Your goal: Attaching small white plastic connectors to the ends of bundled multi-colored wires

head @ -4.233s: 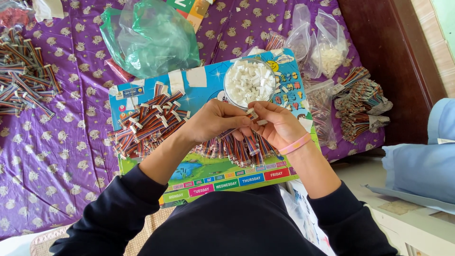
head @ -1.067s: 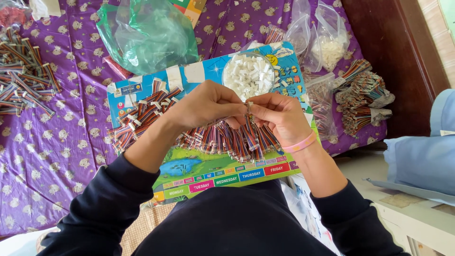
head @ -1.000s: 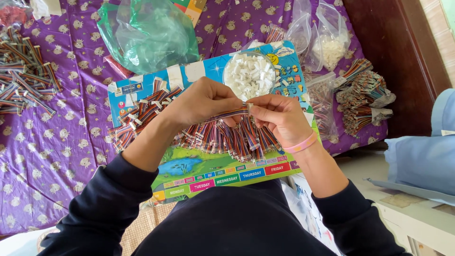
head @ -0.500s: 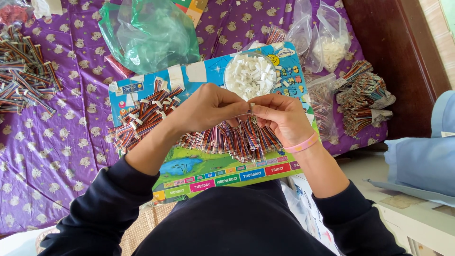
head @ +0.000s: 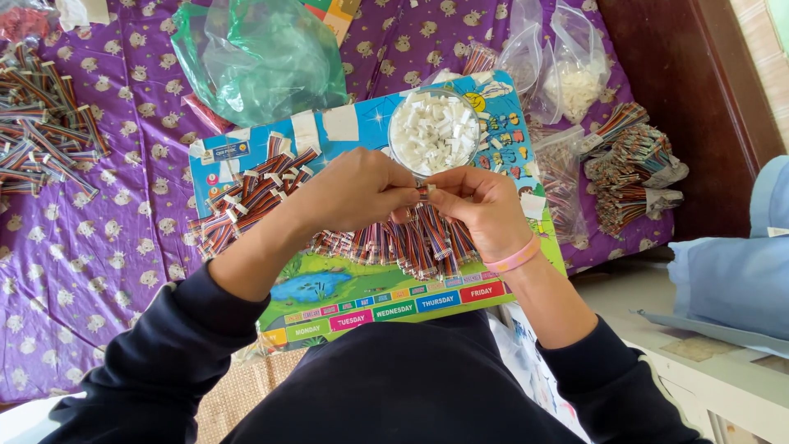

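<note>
Purple cloth, green bag, connector bowl

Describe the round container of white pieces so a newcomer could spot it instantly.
Start at the colourful board lying on the purple cloth. At its far edge, just beyond the right hand, sits the clear round bowl. It alone holds loose white plastic pieces; the neighbours are striped wire bundles and bags.
</note>
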